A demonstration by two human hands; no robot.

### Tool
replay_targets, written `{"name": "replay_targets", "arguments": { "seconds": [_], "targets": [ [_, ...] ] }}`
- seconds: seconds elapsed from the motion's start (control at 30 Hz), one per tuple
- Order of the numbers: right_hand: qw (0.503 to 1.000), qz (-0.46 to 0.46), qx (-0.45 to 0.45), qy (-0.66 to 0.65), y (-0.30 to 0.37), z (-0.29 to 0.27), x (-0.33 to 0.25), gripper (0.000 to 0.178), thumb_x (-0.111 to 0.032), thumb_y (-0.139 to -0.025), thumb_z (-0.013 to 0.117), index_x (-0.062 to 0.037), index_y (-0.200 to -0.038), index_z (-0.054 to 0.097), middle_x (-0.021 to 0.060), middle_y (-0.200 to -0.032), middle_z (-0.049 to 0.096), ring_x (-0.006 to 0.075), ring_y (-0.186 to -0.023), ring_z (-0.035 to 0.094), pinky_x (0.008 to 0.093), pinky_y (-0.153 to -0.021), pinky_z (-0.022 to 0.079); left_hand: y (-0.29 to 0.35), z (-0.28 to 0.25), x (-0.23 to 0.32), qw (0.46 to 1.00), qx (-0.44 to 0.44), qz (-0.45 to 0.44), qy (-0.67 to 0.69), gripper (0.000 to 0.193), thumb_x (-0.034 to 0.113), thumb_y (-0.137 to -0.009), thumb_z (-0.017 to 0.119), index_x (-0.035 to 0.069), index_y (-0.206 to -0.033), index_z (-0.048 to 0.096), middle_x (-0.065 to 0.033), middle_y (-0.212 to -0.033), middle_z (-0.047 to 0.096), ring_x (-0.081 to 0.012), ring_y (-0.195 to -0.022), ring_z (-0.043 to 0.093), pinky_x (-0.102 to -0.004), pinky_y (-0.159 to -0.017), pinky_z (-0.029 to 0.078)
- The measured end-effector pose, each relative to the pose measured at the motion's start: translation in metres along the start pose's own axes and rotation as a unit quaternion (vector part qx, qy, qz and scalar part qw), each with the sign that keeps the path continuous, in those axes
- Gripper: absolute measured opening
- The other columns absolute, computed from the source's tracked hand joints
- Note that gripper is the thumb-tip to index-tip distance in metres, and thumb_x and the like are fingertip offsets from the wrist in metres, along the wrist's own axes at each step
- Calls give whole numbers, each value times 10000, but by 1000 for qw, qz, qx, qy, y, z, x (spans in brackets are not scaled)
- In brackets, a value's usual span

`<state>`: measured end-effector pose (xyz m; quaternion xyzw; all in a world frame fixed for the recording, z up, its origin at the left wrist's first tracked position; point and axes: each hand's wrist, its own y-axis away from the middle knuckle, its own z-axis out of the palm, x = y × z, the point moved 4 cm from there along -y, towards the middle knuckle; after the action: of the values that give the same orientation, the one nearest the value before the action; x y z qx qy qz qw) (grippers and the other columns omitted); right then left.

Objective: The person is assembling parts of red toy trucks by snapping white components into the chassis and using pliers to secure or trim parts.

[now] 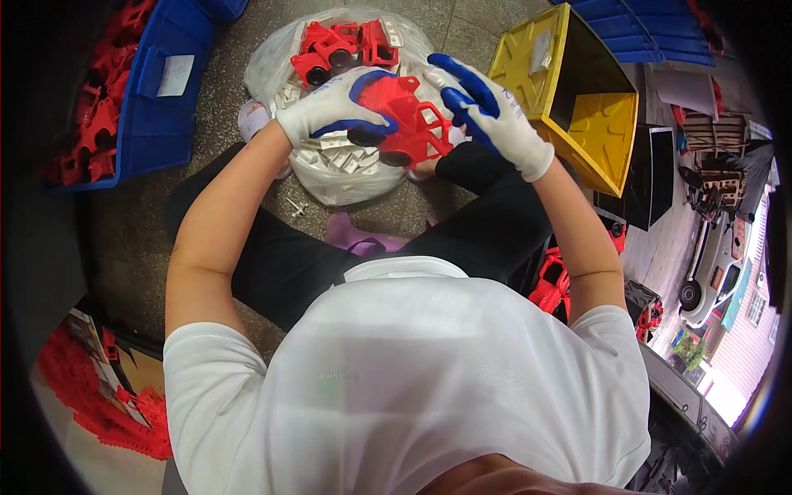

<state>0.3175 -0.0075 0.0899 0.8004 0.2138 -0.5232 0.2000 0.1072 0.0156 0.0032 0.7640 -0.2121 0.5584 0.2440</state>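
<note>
A red toy car body [406, 120] with black wheels is held out in front of me, above the bag. My left hand [338, 107], in a white glove with blue-coated fingers, is closed around its left side. Just right of the car is my right hand [495, 120], gloved the same way. Its thumb and fingers are bent toward each other, with a small white piece [443, 81] between them, its shape unclear. Below lies a clear plastic bag [262, 66] full of small white pieces [351, 158]. More red toy cars [330, 49] rest on top of them.
Blue bins [157, 124] with red cars stand at the left. A yellow bin [528, 74] lies tipped at the right, close to my right hand, beside a black box [648, 177]. More red cars [551, 280] sit by my right elbow. A small white piece [297, 208] lies on the floor.
</note>
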Motion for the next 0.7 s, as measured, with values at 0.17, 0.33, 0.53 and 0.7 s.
{"name": "replay_targets", "arguments": {
  "seconds": [0.17, 0.33, 0.53, 0.7],
  "targets": [
    [970, -78, 58, 221, 6, 14, 12, 378, -209, -967, 492, 21, -1266, 484, 172, -1152, 604, 243, -1009, 609, 327, -846, 472, -2, 0, -5, 1000, 19, 15, -15, 824, 343, -609, 828, 6, -1278, 486, -154, -1248, 528, -242, -1169, 508, -325, -1004, 389],
    [935, -34, 54, 348, 11, 17, 30, 345, -224, -981, 447, 26, -1213, 503, 203, -1063, 617, 360, -939, 604, 382, -815, 473, 7, -1, 5, 999, 12, 20, -41, 821, 367, -613, 816, 14, -1278, 489, -162, -1267, 514, -259, -1188, 497, -332, -1019, 376],
    [958, -93, 67, 264, 12, 17, 33, 402, -63, -868, 555, 52, -1236, 444, 252, -1138, 534, 411, -901, 569, 471, -751, 472, 14, -5, 18, 995, 28, 52, -79, 783, 374, -606, 810, 46, -1254, 519, -151, -1269, 511, -272, -1194, 490, -342, -1026, 372],
    [930, -182, 90, 306, 11, 26, 18, 397, -97, -876, 543, 59, -1225, 439, 258, -1041, 582, 450, -908, 562, 469, -767, 469, 13, -4, 16, 994, 10, 77, -76, 753, 363, -601, 811, 62, -1234, 536, -147, -1255, 518, -273, -1194, 486, -345, -1022, 376]
  ]
}}
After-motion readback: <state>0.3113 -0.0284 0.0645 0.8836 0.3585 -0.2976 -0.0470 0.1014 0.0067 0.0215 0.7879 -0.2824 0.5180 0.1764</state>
